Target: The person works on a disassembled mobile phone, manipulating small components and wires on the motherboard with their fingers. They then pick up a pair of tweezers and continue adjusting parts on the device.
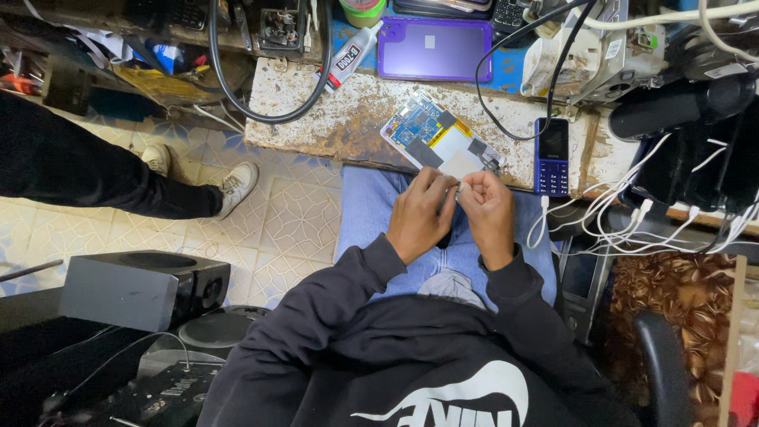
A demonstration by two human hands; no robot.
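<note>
Small grey part [459, 187] in the closed grip of left hand [421, 215] and right hand [489, 215], beside opened tablet [439, 139].

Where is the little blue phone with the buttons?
In the head view, the blue keypad phone lies flat on the worn workbench, just right of the opened tablet and up and right of the person's right hand.

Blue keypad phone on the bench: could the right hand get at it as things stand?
Probably yes. The blue keypad phone lies just beyond the right hand, nothing between them, though that hand and the left hand pinch a small part.
</note>
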